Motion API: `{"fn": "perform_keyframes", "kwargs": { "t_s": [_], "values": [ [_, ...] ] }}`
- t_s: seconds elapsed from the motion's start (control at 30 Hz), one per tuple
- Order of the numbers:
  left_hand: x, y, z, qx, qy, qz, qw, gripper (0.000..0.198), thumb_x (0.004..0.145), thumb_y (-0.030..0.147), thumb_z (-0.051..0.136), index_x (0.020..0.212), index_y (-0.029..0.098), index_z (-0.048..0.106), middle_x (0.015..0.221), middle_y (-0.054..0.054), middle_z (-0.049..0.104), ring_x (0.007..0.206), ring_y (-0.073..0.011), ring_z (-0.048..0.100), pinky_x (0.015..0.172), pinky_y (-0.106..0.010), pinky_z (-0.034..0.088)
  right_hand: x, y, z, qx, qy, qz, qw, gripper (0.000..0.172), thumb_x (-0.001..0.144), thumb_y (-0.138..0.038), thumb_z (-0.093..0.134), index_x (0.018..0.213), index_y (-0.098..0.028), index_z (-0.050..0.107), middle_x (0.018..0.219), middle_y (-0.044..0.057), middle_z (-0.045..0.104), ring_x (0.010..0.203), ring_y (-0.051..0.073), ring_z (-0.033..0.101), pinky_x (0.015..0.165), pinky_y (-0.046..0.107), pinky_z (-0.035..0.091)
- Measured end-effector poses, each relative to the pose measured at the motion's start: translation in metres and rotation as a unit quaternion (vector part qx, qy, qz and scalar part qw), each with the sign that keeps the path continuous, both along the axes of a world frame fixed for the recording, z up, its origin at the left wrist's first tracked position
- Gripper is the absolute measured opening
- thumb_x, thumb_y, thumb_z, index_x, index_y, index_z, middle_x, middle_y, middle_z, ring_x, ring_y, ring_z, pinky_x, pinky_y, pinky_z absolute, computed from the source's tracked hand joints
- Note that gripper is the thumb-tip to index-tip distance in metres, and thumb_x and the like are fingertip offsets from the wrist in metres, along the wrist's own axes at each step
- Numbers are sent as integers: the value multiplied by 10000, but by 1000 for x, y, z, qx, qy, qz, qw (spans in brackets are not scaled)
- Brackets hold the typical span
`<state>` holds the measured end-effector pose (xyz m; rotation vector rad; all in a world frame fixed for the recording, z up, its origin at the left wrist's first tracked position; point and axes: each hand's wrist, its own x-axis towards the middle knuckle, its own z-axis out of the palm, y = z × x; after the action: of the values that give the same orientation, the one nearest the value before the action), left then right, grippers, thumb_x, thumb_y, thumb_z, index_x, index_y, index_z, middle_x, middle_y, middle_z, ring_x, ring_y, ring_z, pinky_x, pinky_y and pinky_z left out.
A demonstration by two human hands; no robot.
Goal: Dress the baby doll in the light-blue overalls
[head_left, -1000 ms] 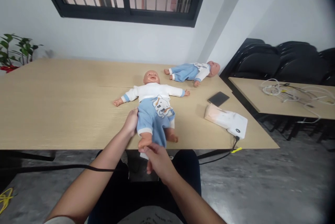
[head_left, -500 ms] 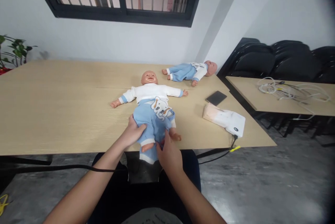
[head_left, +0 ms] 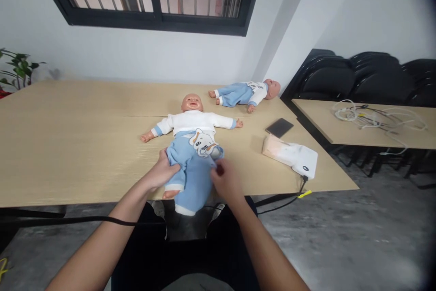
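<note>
A baby doll [head_left: 191, 104] lies on its back, arms spread, in a white top [head_left: 192, 121] and light blue trousers [head_left: 195, 177] with an elephant patch. My left hand [head_left: 161, 172] is wrapped around the covered leg on the left, whose foot [head_left: 171, 194] pokes out of the cuff. On the other side, my right hand [head_left: 227, 182] is closed at the trousers' edge, slightly blurred, and seems to pinch the fabric. The doll's other foot is hidden by that hand. The empty-looking trouser leg on the right hangs over the table's front edge.
A second doll [head_left: 238, 94] in similar clothes lies at the back right of the table [head_left: 85, 145]. A dark phone [head_left: 279, 127] and a white device [head_left: 293, 157] with a cable are at the right. Cables [head_left: 371, 116] lie on another table; stacked chairs [head_left: 327, 75] stand behind.
My right hand has moved up and right from the cuff to the trousers' side. The loose trouser leg is now spread flatter, and the bare foot on the right has gone from sight.
</note>
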<state>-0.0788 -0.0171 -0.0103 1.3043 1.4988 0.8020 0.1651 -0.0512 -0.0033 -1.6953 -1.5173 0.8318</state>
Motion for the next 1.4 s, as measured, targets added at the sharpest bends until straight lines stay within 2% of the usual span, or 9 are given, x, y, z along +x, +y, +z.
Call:
{"fn": "perform_keyframes", "kwargs": {
  "t_s": [0.2,0.33,0.43,0.53,0.6,0.7,0.93,1.17,1.4],
  "values": [
    [-13,3,-16,37,78,63,994,564,855,286,648,1326,186,354,1337,-159,551,1263,-302,597,1106,-494,482,35,1,11,-56,374,-12,926,250,830,-432,632,790,-231,489,772,-10,654,495,97,447,443,234,322],
    [-10,-9,-17,103,188,36,976,591,847,283,643,1365,138,399,1385,-210,533,1342,-362,538,1134,-557,441,42,-6,1,-74,246,34,966,215,824,-368,638,775,-234,476,787,4,681,623,138,551,540,250,398],
    [2,-22,0,274,306,23,912,603,835,244,650,1394,125,457,1513,-243,459,1469,-413,394,1205,-608,330,38,-4,-12,-37,82,16,996,252,917,-433,555,990,-208,641,871,43,711,809,203,650,739,324,492],
    [22,-25,29,393,330,-122,849,402,938,227,555,1339,212,563,1484,-141,559,1433,-328,460,1200,-525,353,28,4,-21,-46,0,11,999,412,931,-483,581,1209,-192,668,983,86,743,938,253,687,855,373,504],
    [36,-19,43,390,337,-244,821,322,998,243,489,1295,243,612,1357,-92,663,1312,-283,565,1126,-464,424,20,10,-20,-58,-2,33,998,424,905,-470,640,1227,-197,682,1011,89,760,956,261,695,871,372,511],
    [49,-3,42,330,382,-315,804,321,994,275,517,1286,229,642,1229,-104,717,1174,-304,630,1005,-437,483,11,21,-15,-80,55,97,991,361,919,-383,609,1225,-216,704,1047,62,783,955,243,709,879,355,525],
    [38,2,-1,248,401,-260,843,346,900,91,462,1142,123,707,1101,-215,707,1099,-374,609,1004,-502,452,6,54,-8,-87,36,98,991,310,963,-297,491,1030,-168,764,1136,112,786,1046,250,707,968,367,515],
    [31,-9,8,294,445,-297,792,464,928,407,590,1256,89,674,1221,-237,650,1191,-420,541,1044,-546,418,-12,62,-2,-105,98,127,982,352,837,-411,735,1128,-216,766,1151,97,785,1038,280,716,909,401,547],
    [1,0,4,295,403,-323,804,297,1031,245,416,956,194,699,986,-113,654,1012,-305,573,933,-460,463,-10,73,4,-122,232,-42,964,418,875,-471,653,1129,-149,732,1009,117,790,856,240,722,749,338,560]
  ]
}}
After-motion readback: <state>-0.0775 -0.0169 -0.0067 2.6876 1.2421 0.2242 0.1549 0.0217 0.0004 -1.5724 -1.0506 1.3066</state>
